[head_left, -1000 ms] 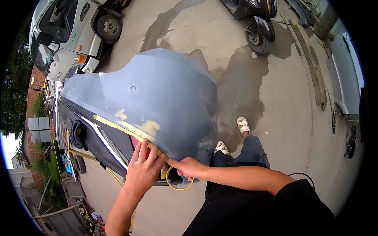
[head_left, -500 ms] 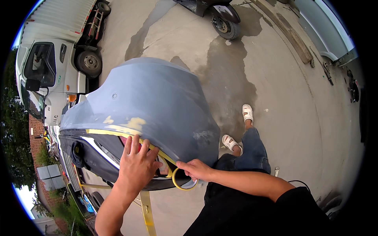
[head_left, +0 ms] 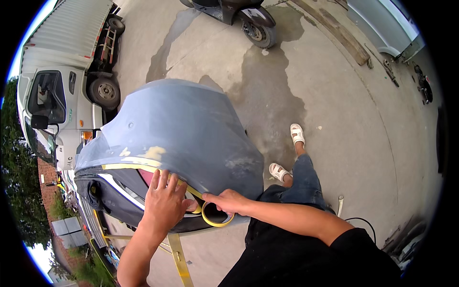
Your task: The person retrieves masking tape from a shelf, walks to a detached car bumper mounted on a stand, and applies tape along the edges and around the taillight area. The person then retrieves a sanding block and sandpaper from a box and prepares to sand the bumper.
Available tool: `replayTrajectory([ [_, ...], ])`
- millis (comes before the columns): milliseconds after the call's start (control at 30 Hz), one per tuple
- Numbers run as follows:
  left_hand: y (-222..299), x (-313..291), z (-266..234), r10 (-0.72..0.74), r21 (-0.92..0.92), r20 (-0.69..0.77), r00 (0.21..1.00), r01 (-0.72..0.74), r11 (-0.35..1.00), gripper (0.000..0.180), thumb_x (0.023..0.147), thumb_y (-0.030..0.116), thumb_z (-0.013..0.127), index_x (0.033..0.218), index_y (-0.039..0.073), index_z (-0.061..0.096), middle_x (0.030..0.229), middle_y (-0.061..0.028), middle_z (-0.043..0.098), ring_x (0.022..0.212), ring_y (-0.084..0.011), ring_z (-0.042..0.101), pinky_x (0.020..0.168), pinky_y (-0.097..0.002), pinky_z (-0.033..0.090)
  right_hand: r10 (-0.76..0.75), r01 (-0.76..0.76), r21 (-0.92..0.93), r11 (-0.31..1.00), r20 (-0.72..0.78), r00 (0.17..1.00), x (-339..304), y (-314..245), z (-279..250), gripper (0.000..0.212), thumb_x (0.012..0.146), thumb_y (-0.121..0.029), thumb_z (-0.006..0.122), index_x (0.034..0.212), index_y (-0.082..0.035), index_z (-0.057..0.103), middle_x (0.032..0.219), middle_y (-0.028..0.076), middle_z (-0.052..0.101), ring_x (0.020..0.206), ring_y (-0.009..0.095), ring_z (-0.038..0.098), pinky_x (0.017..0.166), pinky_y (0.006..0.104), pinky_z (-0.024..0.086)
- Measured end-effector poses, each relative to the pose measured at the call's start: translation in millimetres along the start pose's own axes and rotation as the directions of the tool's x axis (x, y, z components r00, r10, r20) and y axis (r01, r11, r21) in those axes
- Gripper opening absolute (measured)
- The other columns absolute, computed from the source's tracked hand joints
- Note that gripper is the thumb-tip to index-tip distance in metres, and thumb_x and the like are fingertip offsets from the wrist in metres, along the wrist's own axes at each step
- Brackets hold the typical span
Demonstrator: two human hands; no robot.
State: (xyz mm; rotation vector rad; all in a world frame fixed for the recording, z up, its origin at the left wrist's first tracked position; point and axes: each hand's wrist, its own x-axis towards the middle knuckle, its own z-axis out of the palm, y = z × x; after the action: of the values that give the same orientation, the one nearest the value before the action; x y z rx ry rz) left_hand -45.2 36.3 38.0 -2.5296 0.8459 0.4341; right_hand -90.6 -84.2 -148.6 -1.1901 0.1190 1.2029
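A large grey-primed car bumper (head_left: 181, 119) lies in front of me, with cream filler patches (head_left: 154, 153) near its edge. Yellow masking tape (head_left: 129, 166) runs along the border between the grey skin and the dark recessed part. My left hand (head_left: 165, 205) presses on that taped edge, fingers stretched out and lying flat. Just to its right, my right hand (head_left: 230, 201) pinches a roll of yellow masking tape (head_left: 217, 224), its thumb and fingers at the edge. Part of the tape line is hidden under my left fingers.
A yellow metal stand (head_left: 179, 258) shows under the bumper. At left is a white truck (head_left: 71, 100); a dark scooter (head_left: 258, 28) stands at the far side. A wooden beam (head_left: 334, 31) lies far right. My feet in white sandals (head_left: 297, 135) are beside the bumper.
The whole view has shifted a little, so the bumper sits slightly lower. My right hand and the tape roll have come slightly closer to my left hand, which stays on the edge.
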Motion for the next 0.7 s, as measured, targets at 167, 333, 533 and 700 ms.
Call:
replayTrajectory([
  [167,19,-5,14,0.033,0.039,0.035,0.999,-0.035,0.999,0.044,0.072,0.037,0.07,0.102,0.005,0.062,0.11,-0.0113,0.053,0.118,-0.0305,0.043,0.104,-0.0482,0.033,-0.008,0.007,-0.014,1.0,-0.054,0.998,-2,-3,2,0.068,0.077,-0.069,0.054,0.058,-0.003,0.054,0.052,0.006,0.049,0.042,0.018,0.049,0.04,0.0312,0.039],
  [333,12,-13,16,0.041,-0.052,-0.023,0.999,-0.042,0.998,0.043,0.074,0.037,0.069,0.1,0.003,0.062,0.108,-0.0093,0.054,0.116,-0.0274,0.045,0.104,-0.0453,0.034,-0.034,0.035,0.052,0.998,-0.03,0.999,-8,1,5,0.066,0.078,-0.067,0.055,0.055,-0.005,0.051,0.049,0.004,0.044,0.042,0.017,0.046,0.041,0.0305,0.038],
  [533,11,-18,22,0.069,-0.058,-0.13,0.989,-0.077,0.995,0.043,0.071,0.036,0.07,0.096,0.001,0.063,0.104,-0.0102,0.054,0.113,-0.0291,0.046,0.102,-0.0439,0.035,-0.1,0.112,0.254,0.961,-0.059,0.993,-10,12,6,0.057,0.084,-0.058,0.057,0.066,-0.003,0.054,0.054,0.003,0.048,0.045,0.015,0.05,0.046,0.0278,0.043],
  [700,17,-15,24,0.107,-0.015,-0.089,0.99,-0.109,0.994,0.044,0.07,0.039,0.071,0.091,0.001,0.064,0.102,-0.0125,0.055,0.112,-0.033,0.046,0.101,-0.0458,0.034,-0.21,0.177,0.587,0.79,-0.012,0.978,-19,24,1,0.045,0.092,-0.046,0.053,0.08,-0.003,0.052,0.057,0.004,0.051,0.05,0.014,0.053,0.058,0.0305,0.052],
])
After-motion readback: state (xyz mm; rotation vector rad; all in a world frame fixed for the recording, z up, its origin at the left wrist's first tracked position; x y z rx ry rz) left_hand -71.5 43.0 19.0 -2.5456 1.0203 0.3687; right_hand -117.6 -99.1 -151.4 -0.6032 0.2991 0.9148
